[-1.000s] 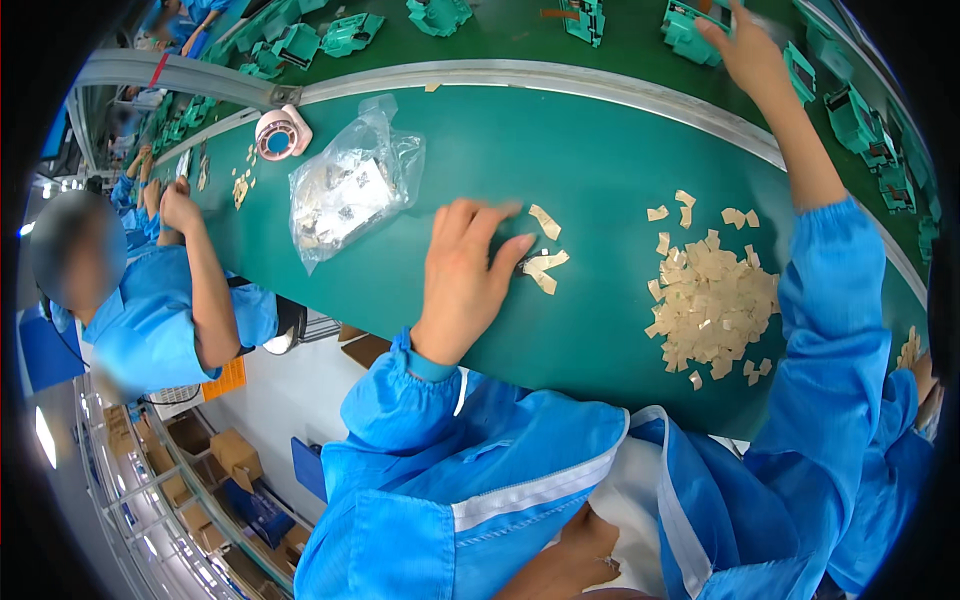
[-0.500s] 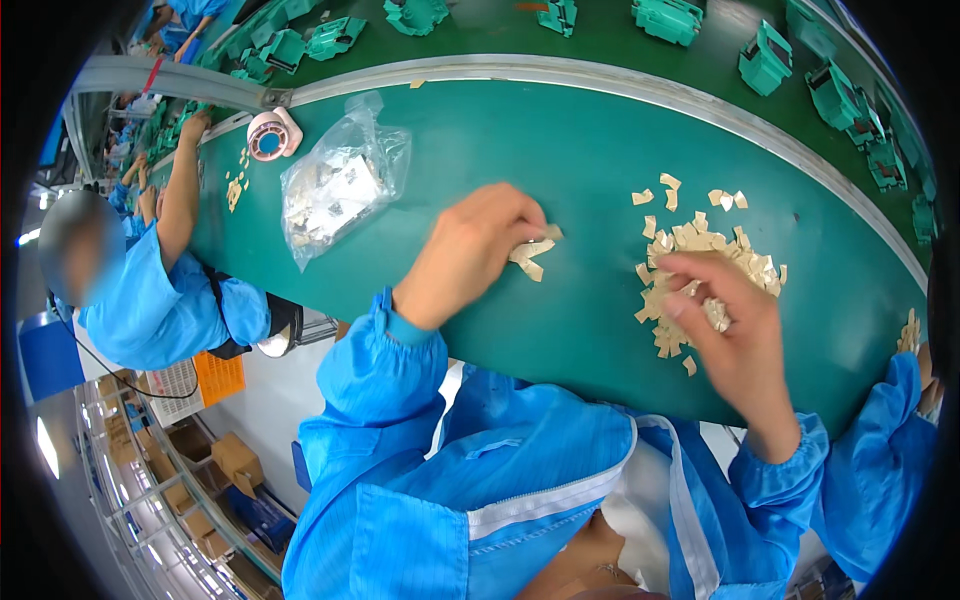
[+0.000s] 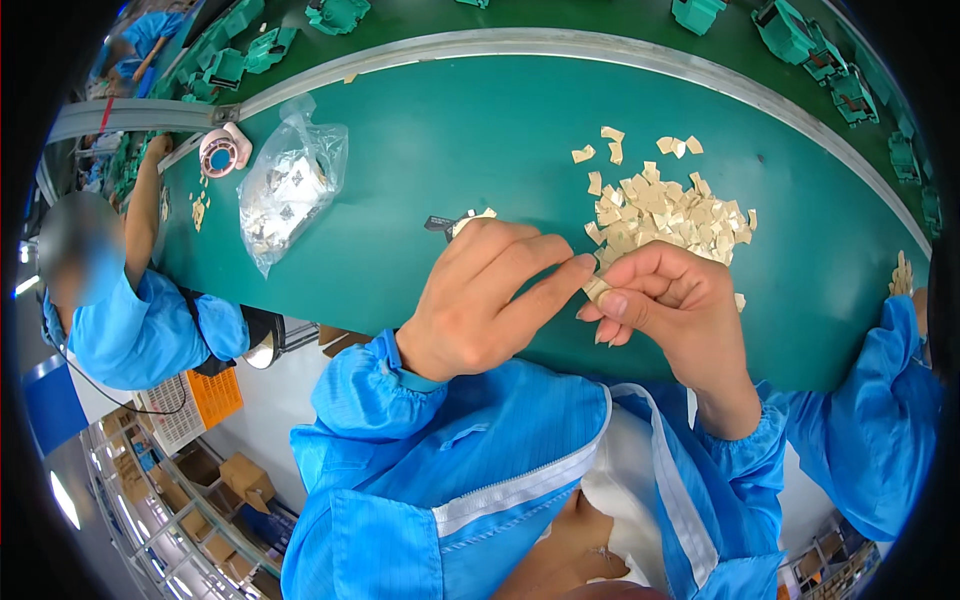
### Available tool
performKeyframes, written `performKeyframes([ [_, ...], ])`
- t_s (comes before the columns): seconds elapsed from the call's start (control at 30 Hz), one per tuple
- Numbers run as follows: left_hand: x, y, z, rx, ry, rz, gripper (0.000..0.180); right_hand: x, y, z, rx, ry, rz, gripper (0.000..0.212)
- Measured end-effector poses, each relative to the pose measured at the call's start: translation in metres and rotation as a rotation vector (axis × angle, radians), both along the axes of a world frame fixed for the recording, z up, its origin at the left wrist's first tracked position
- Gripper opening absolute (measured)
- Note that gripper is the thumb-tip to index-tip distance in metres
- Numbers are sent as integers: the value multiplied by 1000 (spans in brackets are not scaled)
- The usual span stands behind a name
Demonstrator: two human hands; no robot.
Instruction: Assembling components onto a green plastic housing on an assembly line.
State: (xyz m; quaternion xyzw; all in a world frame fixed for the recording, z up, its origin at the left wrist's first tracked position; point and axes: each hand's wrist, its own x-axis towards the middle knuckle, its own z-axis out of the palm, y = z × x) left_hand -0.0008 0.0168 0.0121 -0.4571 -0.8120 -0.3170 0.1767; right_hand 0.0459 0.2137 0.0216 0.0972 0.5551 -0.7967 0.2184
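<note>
My right hand (image 3: 675, 305) pinches a small beige piece (image 3: 596, 288) between thumb and fingers, just in front of a loose pile. My left hand (image 3: 485, 295) reaches across from the left, its closed fingertips meeting at that same piece; its thumb is mostly hidden. Behind my left knuckles lie a few cream pieces (image 3: 484, 215) and a dark flat piece with faint print (image 3: 437, 224), partly covered by the hand. The pile of small bent beige pieces (image 3: 670, 212) spreads over the green table (image 3: 450, 130), beyond my right hand.
A clear plastic bag (image 3: 292, 185) with white and dark pieces lies at the left, next to a pink round device (image 3: 222, 150). Beyond the metal rail (image 3: 480, 42) stand several green plastic housings (image 3: 338, 14). Co-workers sit left (image 3: 140, 300) and right (image 3: 865, 430).
My left hand has left the few pieces on the table and moved right to meet my right hand. My right hand has come off the pile, drawing nearer. The view has shifted.
</note>
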Motion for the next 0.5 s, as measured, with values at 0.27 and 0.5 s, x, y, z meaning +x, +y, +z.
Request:
performKeyframes([
  [0.27,13,13,-6,101,-30,-19,34,15,-3,-17,335,473,-159,9],
  [0.5,14,21,-2,129,-67,-44,29,16,-4,-18,392,658,-286,14],
])
